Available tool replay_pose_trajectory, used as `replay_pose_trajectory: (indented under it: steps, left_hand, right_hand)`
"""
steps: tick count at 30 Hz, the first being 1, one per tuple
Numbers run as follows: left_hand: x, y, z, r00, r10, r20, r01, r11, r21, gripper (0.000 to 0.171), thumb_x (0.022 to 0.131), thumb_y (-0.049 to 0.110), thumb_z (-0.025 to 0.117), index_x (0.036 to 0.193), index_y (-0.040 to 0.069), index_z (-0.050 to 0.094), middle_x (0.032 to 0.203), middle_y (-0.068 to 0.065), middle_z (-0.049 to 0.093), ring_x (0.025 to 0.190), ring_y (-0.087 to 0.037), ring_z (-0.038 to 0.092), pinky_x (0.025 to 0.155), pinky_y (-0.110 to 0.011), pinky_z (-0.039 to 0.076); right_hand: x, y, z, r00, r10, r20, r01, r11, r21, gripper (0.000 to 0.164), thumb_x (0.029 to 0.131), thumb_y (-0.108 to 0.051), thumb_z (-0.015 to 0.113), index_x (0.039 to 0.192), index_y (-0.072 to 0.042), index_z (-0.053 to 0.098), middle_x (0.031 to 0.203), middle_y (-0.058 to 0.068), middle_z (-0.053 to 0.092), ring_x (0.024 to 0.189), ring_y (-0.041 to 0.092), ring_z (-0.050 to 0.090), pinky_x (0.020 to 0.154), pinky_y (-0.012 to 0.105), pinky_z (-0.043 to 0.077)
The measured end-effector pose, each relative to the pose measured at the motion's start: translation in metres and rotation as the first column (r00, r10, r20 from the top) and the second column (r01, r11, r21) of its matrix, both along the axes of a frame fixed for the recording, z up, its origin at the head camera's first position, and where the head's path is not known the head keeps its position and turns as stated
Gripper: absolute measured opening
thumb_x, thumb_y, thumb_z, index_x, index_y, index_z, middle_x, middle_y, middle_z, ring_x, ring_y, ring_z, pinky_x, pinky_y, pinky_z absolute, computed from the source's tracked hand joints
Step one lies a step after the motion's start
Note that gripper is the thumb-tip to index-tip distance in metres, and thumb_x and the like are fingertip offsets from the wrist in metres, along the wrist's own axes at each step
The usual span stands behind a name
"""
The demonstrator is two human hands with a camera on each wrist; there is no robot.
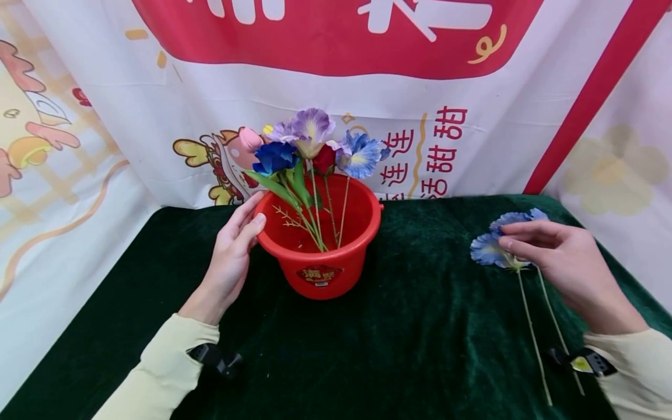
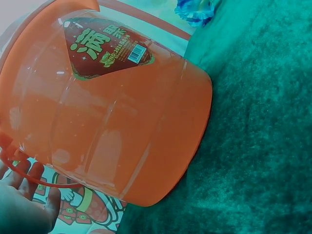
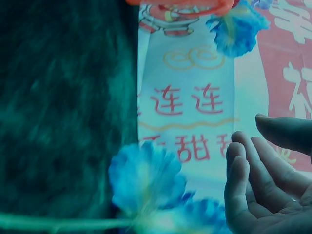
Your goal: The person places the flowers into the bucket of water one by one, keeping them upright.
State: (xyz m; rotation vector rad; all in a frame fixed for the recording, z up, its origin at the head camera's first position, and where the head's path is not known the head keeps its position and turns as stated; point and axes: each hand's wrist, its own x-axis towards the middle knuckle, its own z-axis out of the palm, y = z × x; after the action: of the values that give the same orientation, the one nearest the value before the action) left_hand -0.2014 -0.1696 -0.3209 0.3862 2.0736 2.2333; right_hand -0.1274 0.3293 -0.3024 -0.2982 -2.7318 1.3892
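Observation:
My left hand [image 1: 231,248] holds the rim of a red plastic bucket [image 1: 353,265], thumb on the rim and fingers outside by the handle [image 2: 53,185]. Artificial flowers stand in the bucket: a purple one [image 1: 313,127], a dark blue one [image 1: 275,158], a red one [image 1: 323,160], a light blue one [image 1: 361,157] and a pink bud [image 1: 250,140]. Over to the right, two blue artificial flowers [image 1: 485,251] lie with long stems toward me. Just above their blooms hovers my right hand [image 1: 567,262]; the right wrist view shows a gap between thumb and fingers, with nothing in it.
Dark green velvet cloth [image 1: 420,344] covers the table. Behind it hangs a printed white and red banner [image 1: 336,49], close to the table's back edge. A patterned sheet [image 1: 58,233] hangs on the left.

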Motion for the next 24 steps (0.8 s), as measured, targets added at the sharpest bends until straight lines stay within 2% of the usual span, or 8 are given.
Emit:
replay_pose_trajectory:
  steps: [6,10,14,18,24]
  left_hand:
    - [0.000,0.000,0.000,1.000,-0.001,-0.003,0.001,1.000,0.000,0.062,0.112,0.041,0.051,0.168,0.026,0.030,0.173,0.005,0.035,0.155,-0.018,0.038,0.114,-0.019,0.045]
    - [0.000,0.000,0.001,1.000,0.003,-0.003,-0.003,1.000,-0.004,0.062,0.112,0.041,0.052,0.168,0.026,0.031,0.173,0.005,0.035,0.155,-0.018,0.039,0.113,-0.019,0.045]
    - [0.000,0.001,0.001,1.000,0.008,-0.007,-0.008,1.000,-0.007,0.062,0.112,0.041,0.052,0.168,0.026,0.031,0.173,0.004,0.036,0.154,-0.018,0.039,0.116,-0.021,0.044]
    - [0.000,0.001,0.000,1.000,0.013,-0.009,-0.014,1.000,-0.010,0.061,0.112,0.040,0.051,0.168,0.025,0.031,0.172,0.004,0.037,0.154,-0.018,0.040,0.119,-0.025,0.043]
    - [-0.001,0.000,-0.001,1.000,0.020,-0.013,-0.020,1.000,-0.011,0.061,0.112,0.041,0.051,0.168,0.026,0.032,0.172,0.004,0.038,0.153,-0.018,0.041,0.120,-0.027,0.042]
  right_hand:
    - [0.004,0.023,-0.015,0.998,-0.052,0.044,0.051,0.999,0.014,0.062,0.101,-0.048,0.070,0.143,-0.004,0.063,0.099,-0.036,0.065,0.091,-0.007,0.068,0.073,0.011,0.056]
    - [0.004,0.038,-0.022,0.996,-0.033,0.087,0.034,0.999,-0.009,0.065,0.102,-0.044,0.069,0.146,0.003,0.057,0.097,-0.033,0.065,0.089,-0.007,0.071,0.072,0.011,0.058]
    - [0.003,0.051,-0.028,0.989,0.004,0.145,0.003,0.999,-0.044,0.065,0.105,-0.035,0.067,0.148,0.011,0.052,0.093,-0.030,0.066,0.088,-0.002,0.076,0.075,0.018,0.062]
    - [0.001,0.061,-0.033,0.978,0.020,0.208,-0.003,0.997,-0.083,0.059,0.107,-0.026,0.066,0.147,0.015,0.050,0.094,-0.023,0.071,0.087,0.003,0.078,0.079,0.025,0.064]
    - [-0.002,0.068,-0.036,0.944,0.056,0.325,-0.032,0.996,-0.078,0.045,0.107,-0.023,0.066,0.135,0.012,0.063,0.102,-0.003,0.080,0.089,0.011,0.079,0.081,0.029,0.065]
